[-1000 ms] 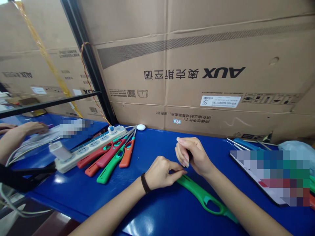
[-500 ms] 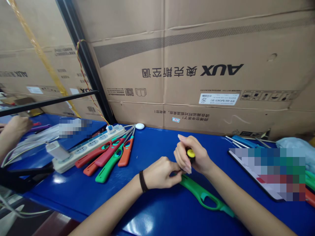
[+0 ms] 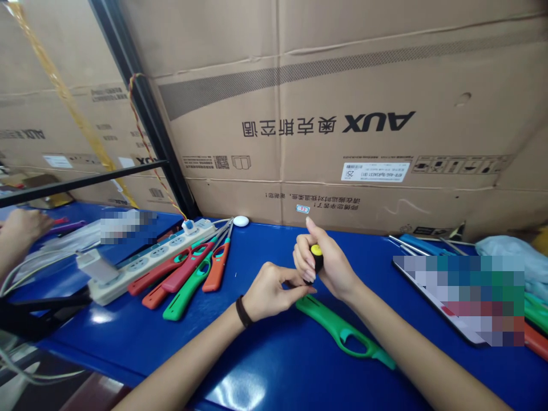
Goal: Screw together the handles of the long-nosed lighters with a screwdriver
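Observation:
My right hand (image 3: pixel 329 262) is closed round a screwdriver (image 3: pixel 317 260) with a black and yellow handle, held upright with its shaft hidden by the fingers. Thumb and fingers of my left hand (image 3: pixel 274 291) are pinched at the handle end of a green gas lighter (image 3: pixel 331 319), just below the screwdriver. What lies between those fingertips is partly hidden. The lighter rests on the blue table, its trigger loop showing and its nozzle end passing behind my right forearm. Left of my hands lie several more lighters, among them a green one (image 3: pixel 186 291) and an orange one (image 3: pixel 216 268).
A white power strip (image 3: pixel 143 265) with a plugged-in adapter borders the lighters. A white oval object (image 3: pixel 241 221) sits near the large cardboard box (image 3: pixel 240 68). At right are a blurred flat item (image 3: pixel 428 291) and a blue plastic bag (image 3: pixel 509 260). Another person's hand (image 3: pixel 25 228) shows far left.
Both my hands and the green lighter have shifted a little to the left. The screwdriver handle has moved left and slightly up. The view has also shifted slightly.

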`<state>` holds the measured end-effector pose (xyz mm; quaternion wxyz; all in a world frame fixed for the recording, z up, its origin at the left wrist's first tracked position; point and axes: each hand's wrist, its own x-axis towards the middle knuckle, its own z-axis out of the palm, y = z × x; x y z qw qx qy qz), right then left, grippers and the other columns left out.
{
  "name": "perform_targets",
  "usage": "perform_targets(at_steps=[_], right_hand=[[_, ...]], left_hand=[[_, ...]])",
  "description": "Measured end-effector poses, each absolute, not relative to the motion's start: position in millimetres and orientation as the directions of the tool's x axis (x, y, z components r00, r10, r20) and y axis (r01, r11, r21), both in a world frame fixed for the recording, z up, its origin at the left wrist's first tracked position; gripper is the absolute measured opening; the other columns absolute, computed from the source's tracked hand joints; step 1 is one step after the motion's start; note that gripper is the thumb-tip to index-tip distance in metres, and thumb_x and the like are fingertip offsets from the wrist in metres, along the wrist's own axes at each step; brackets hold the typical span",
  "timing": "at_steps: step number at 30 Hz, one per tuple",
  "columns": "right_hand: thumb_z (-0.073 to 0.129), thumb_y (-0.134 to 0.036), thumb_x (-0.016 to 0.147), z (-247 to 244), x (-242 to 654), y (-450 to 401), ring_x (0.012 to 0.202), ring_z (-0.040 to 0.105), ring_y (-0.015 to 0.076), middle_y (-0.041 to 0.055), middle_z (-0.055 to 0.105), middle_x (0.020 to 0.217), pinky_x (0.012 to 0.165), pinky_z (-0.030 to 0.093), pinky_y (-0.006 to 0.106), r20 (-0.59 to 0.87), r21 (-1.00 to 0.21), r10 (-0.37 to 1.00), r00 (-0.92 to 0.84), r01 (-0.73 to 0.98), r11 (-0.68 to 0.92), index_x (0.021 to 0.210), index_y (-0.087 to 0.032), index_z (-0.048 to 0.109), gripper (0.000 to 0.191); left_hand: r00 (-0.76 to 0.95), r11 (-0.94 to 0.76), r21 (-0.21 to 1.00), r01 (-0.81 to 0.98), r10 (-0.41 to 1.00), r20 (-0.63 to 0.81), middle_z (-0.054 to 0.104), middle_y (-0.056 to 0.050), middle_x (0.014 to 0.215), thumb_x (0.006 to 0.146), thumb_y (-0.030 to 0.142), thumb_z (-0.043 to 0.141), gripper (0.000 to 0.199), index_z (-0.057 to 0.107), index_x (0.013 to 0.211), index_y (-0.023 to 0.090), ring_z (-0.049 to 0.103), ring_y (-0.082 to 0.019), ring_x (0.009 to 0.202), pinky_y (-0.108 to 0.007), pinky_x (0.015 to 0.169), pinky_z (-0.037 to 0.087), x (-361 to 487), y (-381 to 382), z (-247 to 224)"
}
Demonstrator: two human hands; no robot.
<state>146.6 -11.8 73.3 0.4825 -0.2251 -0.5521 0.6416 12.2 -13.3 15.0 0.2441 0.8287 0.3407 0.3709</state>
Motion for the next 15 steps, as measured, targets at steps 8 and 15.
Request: perform_targets(at_steps=[8,15], right_hand=[[0.035,-0.065,0.084,64.5,155.6,-12.4,0.028,0.041,0.0091,-0.0005,0.049,0.034,0.033,0.026,0.022,0.278,-0.925,0.745,-0.607,-0.377,0.038,0.044,-0.018,0.054,0.064],[0.028,-0.057,0.089,62.7,158.8,-6.9,0.023,0.026,0.0061,-0.004,0.029,0.024,0.031,0.018,0.023,0.19,-0.907,0.59,-0.785,-0.371,-0.2,0.032,-0.02,0.046,0.071]], left_hand=[[0.685,-0.766,0.553,0.329,0.596,0.419,0.072,-0.002,0.066,0.085,0.02,0.056,0.019,0.073,0.079,0.016,0.061,-0.009,0.051,-0.016,0.05,0.041,6.2,-17.5,22.0],[0.755,-0.776,0.526,0.348,0.564,0.333,0.074,-0.004,0.078,0.091,0.022,0.049,0.024,0.072,0.09,0.017,0.068,-0.012,0.065,-0.017,0.061,0.047,6.2,-17.9,18.2]])
